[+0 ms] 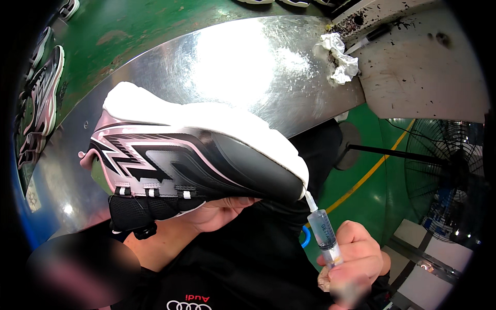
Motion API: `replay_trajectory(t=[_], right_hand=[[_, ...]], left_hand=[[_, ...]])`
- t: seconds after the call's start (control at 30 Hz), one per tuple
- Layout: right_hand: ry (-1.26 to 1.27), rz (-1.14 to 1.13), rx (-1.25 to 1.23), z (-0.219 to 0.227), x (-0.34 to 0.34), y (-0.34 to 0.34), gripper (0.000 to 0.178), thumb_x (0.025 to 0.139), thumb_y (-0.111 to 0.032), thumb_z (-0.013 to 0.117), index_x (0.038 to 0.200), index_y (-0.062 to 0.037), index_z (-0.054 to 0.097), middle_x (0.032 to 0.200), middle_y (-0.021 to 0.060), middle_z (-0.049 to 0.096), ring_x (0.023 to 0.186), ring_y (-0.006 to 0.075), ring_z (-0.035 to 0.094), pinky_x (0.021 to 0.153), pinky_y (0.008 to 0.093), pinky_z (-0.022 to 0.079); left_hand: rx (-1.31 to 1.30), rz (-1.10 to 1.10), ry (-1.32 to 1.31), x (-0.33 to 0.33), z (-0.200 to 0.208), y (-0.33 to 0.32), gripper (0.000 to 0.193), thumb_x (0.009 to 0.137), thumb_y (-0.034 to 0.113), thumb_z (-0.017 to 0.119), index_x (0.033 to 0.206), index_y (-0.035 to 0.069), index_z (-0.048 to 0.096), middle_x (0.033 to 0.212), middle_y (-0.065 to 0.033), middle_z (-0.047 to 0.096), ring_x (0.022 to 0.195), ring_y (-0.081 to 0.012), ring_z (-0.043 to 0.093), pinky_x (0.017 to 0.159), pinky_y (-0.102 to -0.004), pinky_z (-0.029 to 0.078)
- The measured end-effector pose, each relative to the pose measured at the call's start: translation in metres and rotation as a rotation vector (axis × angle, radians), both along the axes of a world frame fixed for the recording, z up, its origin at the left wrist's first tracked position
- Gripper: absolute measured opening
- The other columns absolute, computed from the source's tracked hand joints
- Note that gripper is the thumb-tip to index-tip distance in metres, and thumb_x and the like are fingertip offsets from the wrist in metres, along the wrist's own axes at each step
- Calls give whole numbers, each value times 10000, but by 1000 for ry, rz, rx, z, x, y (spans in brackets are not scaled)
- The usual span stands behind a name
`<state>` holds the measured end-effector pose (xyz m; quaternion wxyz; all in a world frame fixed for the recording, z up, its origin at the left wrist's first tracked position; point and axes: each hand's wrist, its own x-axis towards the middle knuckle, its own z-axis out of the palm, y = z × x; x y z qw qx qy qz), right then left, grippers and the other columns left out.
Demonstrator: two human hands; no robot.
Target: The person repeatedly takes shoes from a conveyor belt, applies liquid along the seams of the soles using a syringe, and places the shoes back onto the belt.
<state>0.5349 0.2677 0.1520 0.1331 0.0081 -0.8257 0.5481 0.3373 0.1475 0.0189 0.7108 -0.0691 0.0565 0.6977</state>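
A black, grey and pink sports shoe [170, 160] with a thick white sole [196, 114] lies on its side in the air, sole facing up and away from me. My left hand [222, 213] grips it from below, and the shoe hides part of the fingers. Lower right, my right hand [356, 253] is closed around a clear syringe [324, 230] that contains a clear fluid. The syringe's white tip [310, 201] meets the shoe's toe, where the sole joins the upper.
Beyond the shoe stretches a shiny metal table [170, 62]. Crumpled white tissue [341, 59] and a black-handled tool [374, 36] rest at its far right. More shoes [46, 93] stand at the left. A black fan [449, 165] stands on the right over the green floor [372, 196].
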Motion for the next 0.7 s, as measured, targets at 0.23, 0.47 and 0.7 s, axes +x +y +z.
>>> replay_trajectory(t=[0.23, 0.47, 0.7], right_hand=[[20, -91, 177, -7, -4, -11, 582, 715, -439, 759, 1062, -13, 568, 814, 26, 654, 643, 169, 578, 583, 316, 341], [37, -237, 475, -23, -8, -27, 544, 617, -480, 810, 977, -113, 633, 780, -9, 600, 622, 144, 434, 537, 262, 280], [149, -298, 728, -41, -16, -31, 375, 676, -413, 765, 947, -191, 633, 728, -57, 488, 606, 117, 334, 505, 249, 232]], left_hand=[[-3, -27, 63, -2, 3, 10, 585, 767, -127, 597, 1257, 170, 476, 1218, -34, 574, 1139, -170, 546, 1000, -345, 446], [-36, -17, 75, -2, 8, 15, 284, 830, -53, 607, 1075, 89, 632, 1083, -35, 645, 1044, -154, 593, 976, -337, 455], [-27, -16, 14, -5, 19, 13, 187, 837, -6, 632, 1017, 44, 648, 1037, -68, 656, 976, -182, 627, 877, -329, 528]])
